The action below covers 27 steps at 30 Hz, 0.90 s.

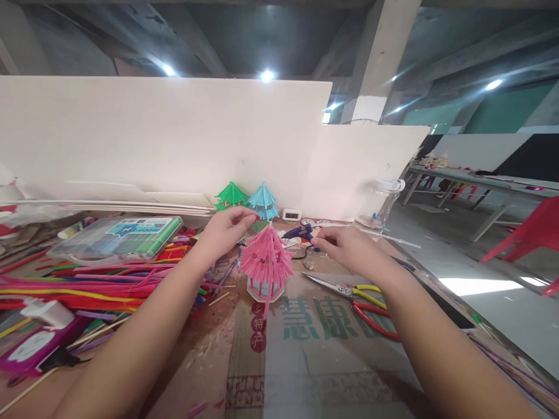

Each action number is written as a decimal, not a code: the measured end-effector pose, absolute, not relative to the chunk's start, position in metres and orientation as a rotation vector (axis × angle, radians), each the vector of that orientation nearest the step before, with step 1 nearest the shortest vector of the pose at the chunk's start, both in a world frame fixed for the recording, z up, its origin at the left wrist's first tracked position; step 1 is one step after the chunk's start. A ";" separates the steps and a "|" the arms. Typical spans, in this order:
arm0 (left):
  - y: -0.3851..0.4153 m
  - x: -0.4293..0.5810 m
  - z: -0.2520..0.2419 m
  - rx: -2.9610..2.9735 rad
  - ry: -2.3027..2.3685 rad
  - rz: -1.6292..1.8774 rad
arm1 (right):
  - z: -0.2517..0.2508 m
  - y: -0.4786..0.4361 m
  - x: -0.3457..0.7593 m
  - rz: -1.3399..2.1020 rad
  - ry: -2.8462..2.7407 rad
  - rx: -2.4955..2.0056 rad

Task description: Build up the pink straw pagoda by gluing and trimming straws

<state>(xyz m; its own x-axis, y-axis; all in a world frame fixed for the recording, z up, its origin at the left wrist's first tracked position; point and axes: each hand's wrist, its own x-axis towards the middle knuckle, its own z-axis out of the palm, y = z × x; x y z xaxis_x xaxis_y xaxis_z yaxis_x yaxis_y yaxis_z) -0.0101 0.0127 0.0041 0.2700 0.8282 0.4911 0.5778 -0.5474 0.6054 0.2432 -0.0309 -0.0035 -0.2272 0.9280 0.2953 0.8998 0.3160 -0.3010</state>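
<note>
A pink pipe-cleaner pavilion (pixel 266 265) with a pale blue base stands on flattened cardboard (pixel 314 349) at the centre. My left hand (pixel 227 231) is pinched at the top of its roof, fingers closed on the tip. My right hand (pixel 345 244) hovers just right of the roof with fingers curled and pinched; what it holds, if anything, is too small to name. A blue glue gun (pixel 299 233) lies behind the hands. Green (pixel 230 196) and blue (pixel 263 202) pavilions stand by the white board behind.
Coloured pipe cleaners (pixel 87 279) pile up at left beside a clear plastic box (pixel 117 235). Scissors (pixel 336 286) and red-handled pliers (pixel 371 320) lie at right. A clear jar (pixel 382 203) stands at the back right. A purple device (pixel 35 343) sits at lower left.
</note>
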 end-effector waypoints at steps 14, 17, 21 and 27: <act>-0.005 -0.041 -0.057 1.804 1.313 1.098 | -0.071 -0.021 0.285 0.393 -2.212 -1.754; -0.012 -0.036 -0.063 1.799 1.217 0.974 | -0.084 -0.037 0.304 0.442 -2.213 -1.792; -0.018 -0.033 -0.065 1.859 1.222 0.833 | -0.093 -0.046 0.317 0.453 -2.380 -1.737; -0.008 -0.031 -0.087 2.025 1.046 0.719 | -0.086 -0.049 0.326 0.387 -2.511 -1.642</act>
<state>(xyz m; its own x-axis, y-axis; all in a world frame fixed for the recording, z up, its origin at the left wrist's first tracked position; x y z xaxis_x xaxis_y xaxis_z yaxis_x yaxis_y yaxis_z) -0.0311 -0.0084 -0.0874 0.5120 0.8471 0.1426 0.4361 -0.3993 0.8065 0.3257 -0.0489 -0.0862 -0.4057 0.9130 -0.0420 0.8834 0.3799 -0.2745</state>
